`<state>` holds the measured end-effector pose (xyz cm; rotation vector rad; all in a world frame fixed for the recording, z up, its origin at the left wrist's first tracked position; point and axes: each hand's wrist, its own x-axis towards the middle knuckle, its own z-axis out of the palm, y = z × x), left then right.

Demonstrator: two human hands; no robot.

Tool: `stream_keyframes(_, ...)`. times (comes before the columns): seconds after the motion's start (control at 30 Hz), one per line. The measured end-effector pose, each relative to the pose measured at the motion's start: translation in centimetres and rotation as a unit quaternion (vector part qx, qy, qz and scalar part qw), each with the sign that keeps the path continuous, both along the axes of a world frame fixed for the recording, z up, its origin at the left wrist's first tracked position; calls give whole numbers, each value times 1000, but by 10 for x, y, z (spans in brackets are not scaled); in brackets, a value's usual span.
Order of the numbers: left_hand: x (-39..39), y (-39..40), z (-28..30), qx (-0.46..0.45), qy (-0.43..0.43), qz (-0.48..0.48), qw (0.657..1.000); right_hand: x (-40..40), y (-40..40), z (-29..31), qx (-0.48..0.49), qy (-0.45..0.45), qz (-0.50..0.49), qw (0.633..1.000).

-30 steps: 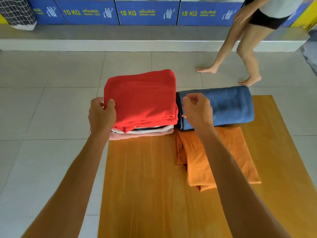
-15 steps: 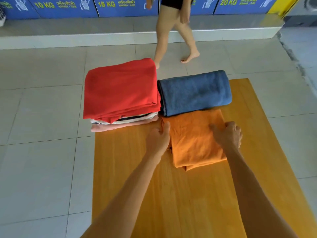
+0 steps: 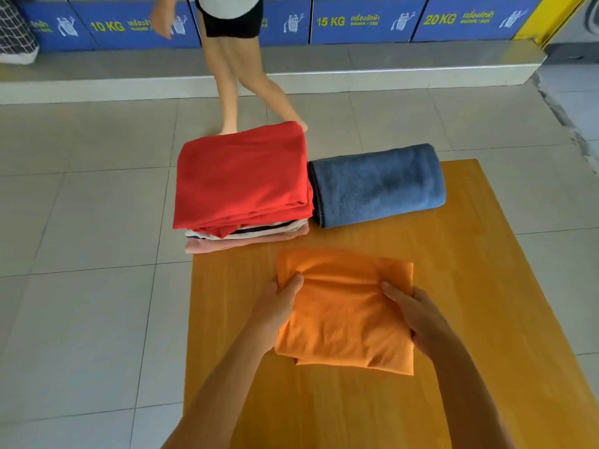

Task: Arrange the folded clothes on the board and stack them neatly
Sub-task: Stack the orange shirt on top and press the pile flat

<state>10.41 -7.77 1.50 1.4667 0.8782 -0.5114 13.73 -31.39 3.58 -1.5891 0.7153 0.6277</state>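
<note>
A folded orange garment [image 3: 346,312] sits in the middle of the wooden board [image 3: 486,286]. My left hand [image 3: 278,306] grips its left edge and my right hand [image 3: 418,315] grips its right edge, thumbs on top. At the board's far left corner stands a stack [image 3: 240,189] with a red garment on top of white, striped and pink pieces. A folded blue denim piece [image 3: 376,183] lies to the right of the stack, touching it.
The board lies on a grey tiled floor [image 3: 81,303]. A barefoot person [image 3: 233,76] stands just behind the red stack. Blue washing-machine panels [image 3: 366,21] line a raised step at the back. A dark checked bag [image 3: 16,30] sits at the far left.
My hands left the red stack and the denim piece, came to the orange garment and took hold of both its sides. It now lies nearer to me. The person walked left.
</note>
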Motion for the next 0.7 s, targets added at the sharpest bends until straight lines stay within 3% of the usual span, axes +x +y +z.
stream_keyframes(0.2,-25,35,27,19,-35,15,999,2,26,36,41,-55,129,989)
stream_keyframes(0.4,-1,88,112,90,-129,31,987,47,65,110,127,-129,210,961)
stream_keyframes(0.57,67,146,168,131,-185,83,971,123,127,151,155,-196,230,941)
stream_keyframes(0.7,130,182,167,154,-180,131,963,187,179,139,105,-204,186,955)
